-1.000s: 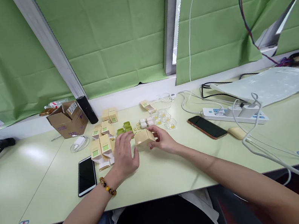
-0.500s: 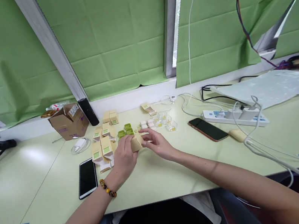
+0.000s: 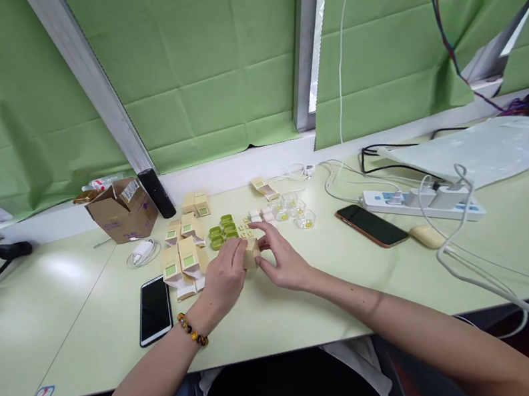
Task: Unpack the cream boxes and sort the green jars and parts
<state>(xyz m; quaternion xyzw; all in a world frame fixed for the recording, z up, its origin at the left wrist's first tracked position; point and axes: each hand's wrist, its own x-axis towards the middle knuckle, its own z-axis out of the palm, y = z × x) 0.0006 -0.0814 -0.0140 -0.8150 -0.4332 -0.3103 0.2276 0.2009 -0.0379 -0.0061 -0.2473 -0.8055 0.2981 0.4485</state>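
A small tan cardboard box [image 3: 251,254] is held between my two hands over the middle of the table. My left hand [image 3: 225,273] is closed around its left side, with the fingers over the top. At its right side, my right hand [image 3: 282,259] grips it with curved fingers and thumb. Just beyond lie small green trays [image 3: 222,231] in rows, tiny yellowish pieces [image 3: 245,229], pale pink-white pieces [image 3: 261,215] and clear plastic cups [image 3: 293,210] with yellow spots. Several tan boxes with green labels [image 3: 187,259] stand to the left, some with open flaps.
A phone [image 3: 154,310] lies left of my hands, another phone [image 3: 371,225] to the right. Further right are a power strip [image 3: 422,204], a beige mouse [image 3: 426,236] and loose white cables. A brown carton [image 3: 122,211] and a black cylinder [image 3: 156,194] stand at the back left.
My hands and the box have shifted slightly right, showing more of the green trays. My right hand's fingers are a little more arched. The whole view has turned slightly.
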